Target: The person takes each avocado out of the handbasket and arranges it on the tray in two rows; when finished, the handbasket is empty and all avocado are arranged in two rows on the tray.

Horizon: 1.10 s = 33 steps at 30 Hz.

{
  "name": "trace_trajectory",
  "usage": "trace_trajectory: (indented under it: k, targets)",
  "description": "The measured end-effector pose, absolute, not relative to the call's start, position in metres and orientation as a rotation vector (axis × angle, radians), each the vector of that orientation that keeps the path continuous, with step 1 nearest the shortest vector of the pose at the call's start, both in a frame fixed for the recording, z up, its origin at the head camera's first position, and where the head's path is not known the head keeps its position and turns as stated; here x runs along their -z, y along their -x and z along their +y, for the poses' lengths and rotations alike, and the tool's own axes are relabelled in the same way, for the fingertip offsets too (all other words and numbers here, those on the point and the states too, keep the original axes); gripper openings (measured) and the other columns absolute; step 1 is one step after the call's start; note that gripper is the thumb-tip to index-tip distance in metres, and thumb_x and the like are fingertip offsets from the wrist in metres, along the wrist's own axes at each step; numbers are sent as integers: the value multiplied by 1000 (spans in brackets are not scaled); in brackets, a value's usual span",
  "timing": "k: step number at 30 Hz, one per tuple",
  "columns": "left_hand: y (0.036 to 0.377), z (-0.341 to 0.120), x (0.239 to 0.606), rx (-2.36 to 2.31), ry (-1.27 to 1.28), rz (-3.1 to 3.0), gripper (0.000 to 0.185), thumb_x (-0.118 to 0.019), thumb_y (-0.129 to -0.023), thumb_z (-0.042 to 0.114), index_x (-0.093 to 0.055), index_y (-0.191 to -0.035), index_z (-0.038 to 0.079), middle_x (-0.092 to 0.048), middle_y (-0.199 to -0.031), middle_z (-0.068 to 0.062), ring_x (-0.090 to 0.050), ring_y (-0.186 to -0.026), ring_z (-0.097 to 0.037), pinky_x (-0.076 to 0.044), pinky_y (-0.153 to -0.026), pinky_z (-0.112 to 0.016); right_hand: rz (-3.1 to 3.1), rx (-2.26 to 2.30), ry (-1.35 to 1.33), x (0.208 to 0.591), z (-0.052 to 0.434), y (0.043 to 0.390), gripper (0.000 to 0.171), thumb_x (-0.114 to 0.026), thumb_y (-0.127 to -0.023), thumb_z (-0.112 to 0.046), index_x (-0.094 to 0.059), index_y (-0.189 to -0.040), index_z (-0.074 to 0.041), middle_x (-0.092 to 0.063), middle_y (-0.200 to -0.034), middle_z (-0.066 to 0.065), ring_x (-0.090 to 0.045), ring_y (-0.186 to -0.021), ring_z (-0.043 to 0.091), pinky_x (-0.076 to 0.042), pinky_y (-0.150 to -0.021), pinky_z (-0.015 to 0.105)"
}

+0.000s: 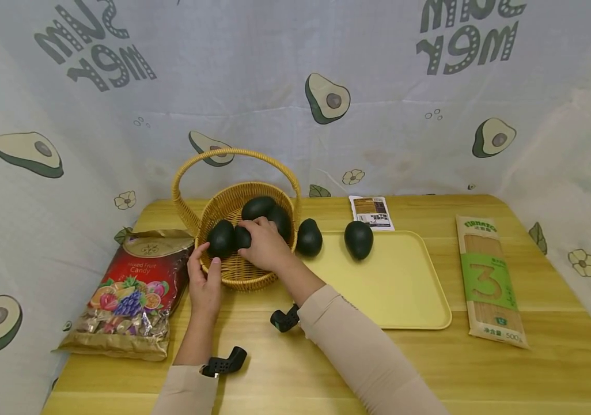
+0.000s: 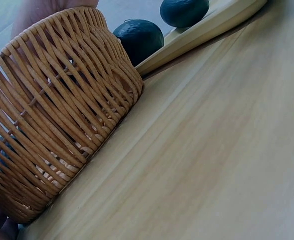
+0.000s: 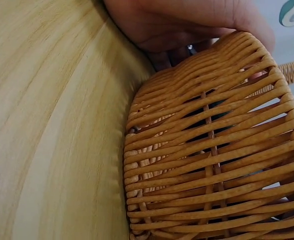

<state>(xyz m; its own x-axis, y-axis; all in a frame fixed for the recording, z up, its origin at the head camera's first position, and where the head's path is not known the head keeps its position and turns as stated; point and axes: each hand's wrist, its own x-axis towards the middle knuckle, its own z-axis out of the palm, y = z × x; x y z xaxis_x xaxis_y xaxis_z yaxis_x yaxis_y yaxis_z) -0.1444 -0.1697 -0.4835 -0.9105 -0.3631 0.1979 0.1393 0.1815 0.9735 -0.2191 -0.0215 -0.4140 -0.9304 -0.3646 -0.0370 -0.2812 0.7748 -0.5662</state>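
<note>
A yellow wicker basket (image 1: 247,282) with a tall handle holds several dark green avocados. My right hand (image 1: 264,245) reaches over its front rim and pinches one avocado (image 1: 242,237); its fingertips are partly hidden. At the front left rim, my left hand (image 1: 205,288) grips the basket, its thumb and finger close to another avocado (image 1: 220,239). The right wrist view shows the left hand (image 3: 187,22) against the woven wall (image 3: 212,150). In the left wrist view, the right hand (image 2: 51,10) is above the basket (image 2: 61,100).
Right of the basket, a yellow tray (image 1: 404,288) has one avocado (image 1: 359,240) at its back edge and another (image 1: 309,238) at its left corner. A candy bag (image 1: 135,294) lies left, a noodle pack (image 1: 489,282) far right, and a white packet (image 1: 371,212) behind the tray.
</note>
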Motion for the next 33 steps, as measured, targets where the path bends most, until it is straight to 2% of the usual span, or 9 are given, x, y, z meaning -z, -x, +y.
trace_trajectory:
  k: [7, 12, 19, 25, 33]
  targets:
    - [143, -169, 483, 1780, -215, -2085, 45, -52, -103, 14, -44, -147, 11, -30, -159, -15, -22, -153, -32, -15, -124, -59, 2801, 930, 522, 414, -20, 218, 67, -76, -92, -30, -49, -152, -25, -49, -148, 11, -56, -131, 30, -48, -109, 47]
    - [143, -170, 483, 1774, -221, -2095, 44, -52, -104, 16, -44, -147, 12, -30, -160, -14, -21, -153, -31, -14, -124, -60, 2773, 1096, 523, 415, -18, 218, 62, -75, -90, -33, -53, -148, -26, -48, -149, 9, -56, -130, 29, -50, -105, 48]
    - [142, -171, 484, 1785, -223, -2100, 45, -51, -104, 16, -43, -149, 12, -28, -161, -14, -20, -154, -32, -15, -124, -61, 2746, 1368, 559, 416, -15, 215, 64, -75, -89, -34, -53, -148, -24, -47, -148, 10, -56, -131, 33, -47, -108, 53]
    - [142, -171, 485, 1773, -223, -2094, 45, -52, -104, 15, -43, -148, 11, -30, -160, -15, -22, -153, -33, -15, -123, -61, 2770, 1530, 625, 417, -13, 212, 62, -75, -89, -34, -54, -146, -23, -49, -144, 10, -54, -129, 30, -47, -107, 53]
    - [143, -171, 484, 1777, -201, -2098, 43, -52, -105, 18, -44, -147, 13, -30, -161, -12, -21, -154, -30, -15, -124, -61, 2719, 1906, 844, 418, -9, 205, 56, -76, -87, -21, -59, -140, -15, -50, -139, 11, -56, -119, 26, -56, -89, 48]
